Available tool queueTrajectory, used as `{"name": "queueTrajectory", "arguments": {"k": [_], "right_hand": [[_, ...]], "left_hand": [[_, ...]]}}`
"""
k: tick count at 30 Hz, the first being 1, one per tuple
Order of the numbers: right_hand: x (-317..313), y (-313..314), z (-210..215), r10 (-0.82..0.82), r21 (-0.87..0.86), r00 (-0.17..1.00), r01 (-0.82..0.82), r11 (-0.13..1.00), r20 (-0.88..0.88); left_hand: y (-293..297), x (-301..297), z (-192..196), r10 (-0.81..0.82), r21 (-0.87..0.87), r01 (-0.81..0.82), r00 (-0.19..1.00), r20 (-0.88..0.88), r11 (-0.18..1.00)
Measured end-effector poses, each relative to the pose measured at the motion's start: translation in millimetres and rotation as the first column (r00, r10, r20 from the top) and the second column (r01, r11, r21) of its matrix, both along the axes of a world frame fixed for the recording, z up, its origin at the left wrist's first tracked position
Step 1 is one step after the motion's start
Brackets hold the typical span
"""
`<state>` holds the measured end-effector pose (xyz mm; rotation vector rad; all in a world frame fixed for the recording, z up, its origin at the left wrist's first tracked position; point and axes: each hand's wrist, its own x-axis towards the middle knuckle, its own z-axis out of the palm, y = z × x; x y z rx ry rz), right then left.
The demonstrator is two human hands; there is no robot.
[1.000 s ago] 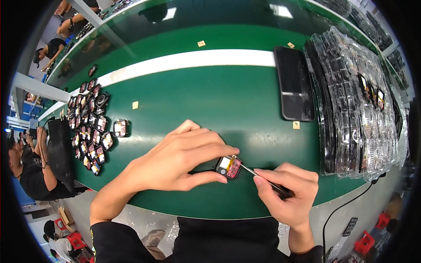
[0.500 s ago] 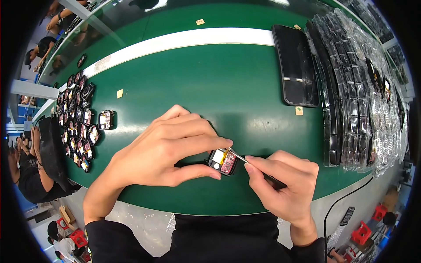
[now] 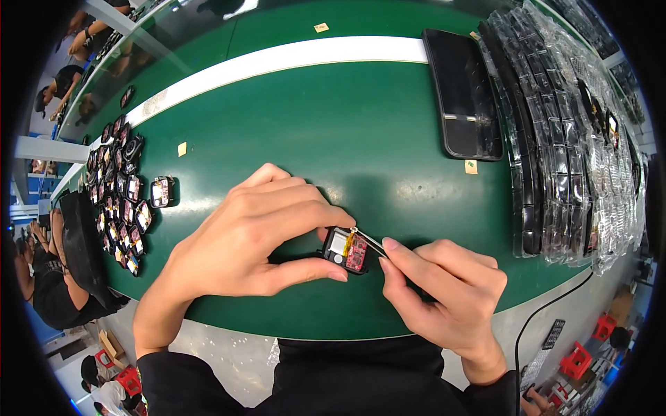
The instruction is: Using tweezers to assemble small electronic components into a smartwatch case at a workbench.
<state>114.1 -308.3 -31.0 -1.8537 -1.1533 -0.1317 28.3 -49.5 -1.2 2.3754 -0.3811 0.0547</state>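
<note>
My left hand (image 3: 253, 239) grips a small open smartwatch case (image 3: 356, 255) between thumb and fingers, low over the near middle of the green table. Inside the black case are a silvery battery, a yellow strip and a red circuit board. A pair of metal tweezers (image 3: 371, 240) is pinched in my right hand (image 3: 447, 291), coming in from the right. Its tips reach the case's upper edge, right beside my left index fingertip. Whether the tips grasp a part is too small to tell.
Many similar open watch cases (image 3: 125, 201) cluster at the left, one (image 3: 162, 192) slightly apart. A black phone-like slab (image 3: 461, 93) lies at the back right beside stacked clear plastic trays (image 3: 555, 152). A white strip (image 3: 277, 59) crosses the table; other people sit at far left.
The watch case and tweezers have shifted slightly left, and the case is tilted a little differently. The tweezers' two prongs now show more plainly. My view has also moved slightly.
</note>
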Motion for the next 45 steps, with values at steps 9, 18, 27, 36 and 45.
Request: {"name": "queueTrajectory", "arguments": {"k": [9, 18, 27, 36, 45], "right_hand": [[5, -1, 6, 0.07, 0.006, 0.985, -0.07, 0.998, -0.157], [5, -4, 6, 0.103, -0.014, 0.97, -0.109, 0.994, -0.221], [1, -1, 4, 0.108, -0.015, 0.972, -0.114, 0.993, -0.208], [9, -11, 15, 0.003, 0.051, 0.98, 0.008, 0.999, -0.198], [-5, -15, 3, -0.047, 0.263, 0.958, 0.125, 0.957, -0.284]], "left_hand": [[13, 4, -2, -0.077, -0.039, 0.075, 0.996, -0.052, 0.996], [12, 3, -1, -0.104, -0.055, 0.1, 0.992, -0.066, 0.993], [13, 2, -3, -0.136, -0.044, 0.136, 0.991, -0.014, 0.99], [9, 12, 8, -0.103, 0.012, 0.102, 0.995, 0.005, 0.995], [3, 6, 14, 0.002, -0.051, -0.006, 0.996, -0.084, 0.999]]}}
